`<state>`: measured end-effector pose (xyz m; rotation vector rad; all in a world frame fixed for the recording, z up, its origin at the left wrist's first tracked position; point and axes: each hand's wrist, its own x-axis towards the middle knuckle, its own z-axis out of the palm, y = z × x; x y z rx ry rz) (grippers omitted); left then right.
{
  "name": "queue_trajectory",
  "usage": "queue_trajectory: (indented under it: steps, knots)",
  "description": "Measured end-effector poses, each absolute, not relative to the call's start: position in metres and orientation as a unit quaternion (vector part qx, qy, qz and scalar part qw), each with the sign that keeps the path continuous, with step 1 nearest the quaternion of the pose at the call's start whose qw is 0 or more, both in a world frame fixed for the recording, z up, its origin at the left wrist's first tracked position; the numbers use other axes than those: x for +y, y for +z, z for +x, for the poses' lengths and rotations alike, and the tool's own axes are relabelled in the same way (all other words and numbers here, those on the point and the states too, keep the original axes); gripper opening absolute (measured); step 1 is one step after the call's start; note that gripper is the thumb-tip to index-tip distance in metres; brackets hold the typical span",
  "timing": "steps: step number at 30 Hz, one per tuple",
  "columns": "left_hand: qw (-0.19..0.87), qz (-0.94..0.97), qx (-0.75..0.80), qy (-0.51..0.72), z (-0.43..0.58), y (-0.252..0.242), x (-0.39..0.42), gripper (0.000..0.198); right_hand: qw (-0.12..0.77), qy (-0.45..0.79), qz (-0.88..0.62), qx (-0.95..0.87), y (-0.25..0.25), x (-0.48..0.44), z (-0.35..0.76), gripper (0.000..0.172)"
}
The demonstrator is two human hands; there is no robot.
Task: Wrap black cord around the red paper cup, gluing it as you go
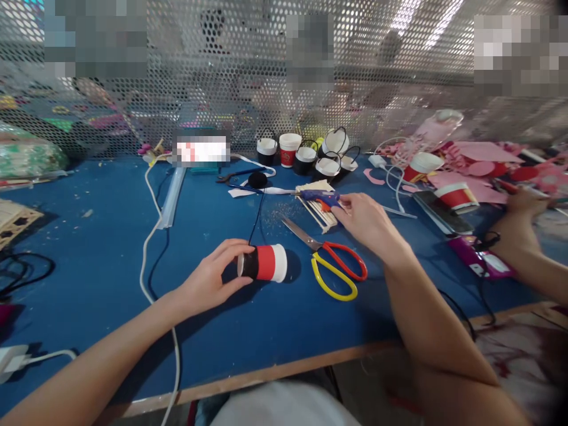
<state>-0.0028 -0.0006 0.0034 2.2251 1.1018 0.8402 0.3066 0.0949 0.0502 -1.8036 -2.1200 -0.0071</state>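
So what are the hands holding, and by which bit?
The left hand holds the red cup by its black end; the right hand holds the blue glue gun by its back end.

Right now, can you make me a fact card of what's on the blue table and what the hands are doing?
Left hand: holding a cup on its side
Cup colours: black, red, white
Black cord: stretches from the cup toward a black ball
Right hand: gripping a blue glue gun
Scissors: on the table, one handle red, one yellow
Back row: a red-and-white cup among black-and-white cups
Far right: another person's hand
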Motion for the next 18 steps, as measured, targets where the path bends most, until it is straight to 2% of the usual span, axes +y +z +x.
queue_trajectory:
  steps: [2, 5, 11, 15, 18]
  knots:
    - [0.248, 0.821, 0.413, 0.307, -0.004, 0.004, 0.001, 0.042, 0.096, -0.001, -0.640, -0.763, 0.041, 0.110, 0.312, 0.031]
    - [0.243, 0.821, 0.423, 0.298, -0.006, 0.005, 0.002, 0.042, 0.071, 0.014, -0.645, -0.761, 0.031, 0.123, 0.313, 0.027]
    - [0.215, 0.826, 0.438, 0.282, -0.006, 0.011, 0.007, 0.041, 0.139, 0.058, -0.689, -0.708, 0.027, 0.121, 0.309, 0.035]
    - [0.228, 0.822, 0.440, 0.281, -0.005, 0.012, 0.010, 0.042, 0.241, 0.117, -0.707, -0.655, 0.031, 0.114, 0.311, 0.049]
    - [0.242, 0.820, 0.433, 0.285, -0.004, 0.013, 0.013, 0.042, 0.301, 0.193, -0.675, -0.646, 0.038, 0.109, 0.311, 0.044]
